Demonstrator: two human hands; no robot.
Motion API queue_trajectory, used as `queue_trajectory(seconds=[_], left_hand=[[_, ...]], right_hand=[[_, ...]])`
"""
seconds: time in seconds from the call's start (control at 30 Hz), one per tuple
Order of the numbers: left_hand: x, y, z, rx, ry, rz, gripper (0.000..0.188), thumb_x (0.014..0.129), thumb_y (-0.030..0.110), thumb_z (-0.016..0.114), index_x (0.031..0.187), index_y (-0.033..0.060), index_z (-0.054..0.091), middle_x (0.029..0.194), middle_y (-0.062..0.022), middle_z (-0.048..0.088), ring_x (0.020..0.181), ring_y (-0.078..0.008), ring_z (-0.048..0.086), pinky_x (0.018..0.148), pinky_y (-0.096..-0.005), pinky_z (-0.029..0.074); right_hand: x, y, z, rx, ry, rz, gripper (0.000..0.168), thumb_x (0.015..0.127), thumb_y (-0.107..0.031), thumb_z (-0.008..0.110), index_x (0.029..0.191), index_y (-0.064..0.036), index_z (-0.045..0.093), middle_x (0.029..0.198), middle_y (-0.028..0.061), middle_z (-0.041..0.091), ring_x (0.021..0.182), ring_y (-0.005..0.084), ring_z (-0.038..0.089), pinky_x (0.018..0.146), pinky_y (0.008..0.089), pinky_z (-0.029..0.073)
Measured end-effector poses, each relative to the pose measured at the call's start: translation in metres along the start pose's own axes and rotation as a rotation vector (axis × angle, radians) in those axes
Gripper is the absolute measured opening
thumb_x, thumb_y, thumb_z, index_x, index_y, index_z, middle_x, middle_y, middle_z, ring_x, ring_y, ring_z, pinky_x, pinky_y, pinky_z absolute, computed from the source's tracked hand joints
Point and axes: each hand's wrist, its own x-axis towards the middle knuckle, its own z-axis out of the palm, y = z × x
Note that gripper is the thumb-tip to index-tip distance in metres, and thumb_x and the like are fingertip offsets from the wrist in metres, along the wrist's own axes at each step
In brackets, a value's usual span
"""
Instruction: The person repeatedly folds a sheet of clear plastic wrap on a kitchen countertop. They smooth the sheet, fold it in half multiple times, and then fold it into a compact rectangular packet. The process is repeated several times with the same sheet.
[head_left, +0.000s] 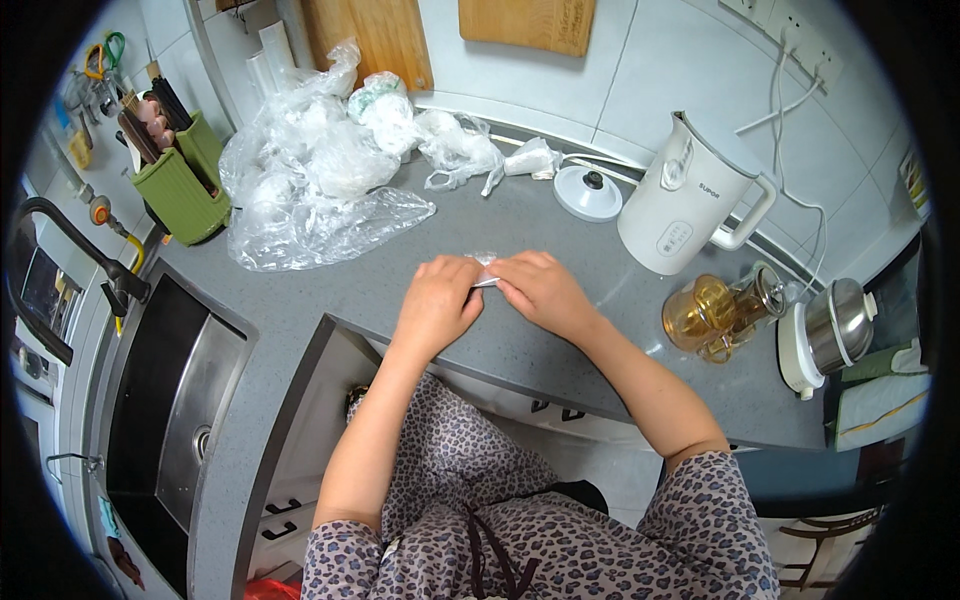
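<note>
Both hands meet over the grey countertop (525, 375), close to its front edge. Between them lies a small folded piece of clear plastic (486, 276), probably a bag, mostly covered by fingers. My left hand (442, 296) presses on its left part with the fingers together. My right hand (540, 289) holds its right end, thumb tucked below. Behind the left hand spreads a large heap of crumpled clear plastic bags (322, 172). Farther right along the wall lie a loose plastic bag (461, 146) and a small rolled white bag (531, 159).
A white Supor electric kettle (667, 202), its round base (589, 193), an amber glass teapot (697, 311) and a small steel-bodied appliance (832, 330) stand right. At left are a green knife holder (184, 195) and a sink (202, 420) with a black faucet (124, 285).
</note>
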Motion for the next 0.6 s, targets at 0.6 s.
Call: queue_trajectory(seconds=[0.6], left_hand=[[0.000, -0.004, 0.003, -0.566, 0.123, -0.481, 0.016, 0.094, 0.017, 0.060, 0.098, 0.0023, 0.062, 0.078, -0.0094, 0.066, 0.068, -0.0160, 0.064, 0.062, -0.0286, 0.049]], right_hand=[[0.029, 0.023, -0.034, 0.498, 0.128, 0.423, 0.020, 0.084, -0.017, 0.070, 0.102, -0.007, 0.070, 0.088, 0.0066, 0.067, 0.076, 0.0150, 0.062, 0.071, 0.0297, 0.049]])
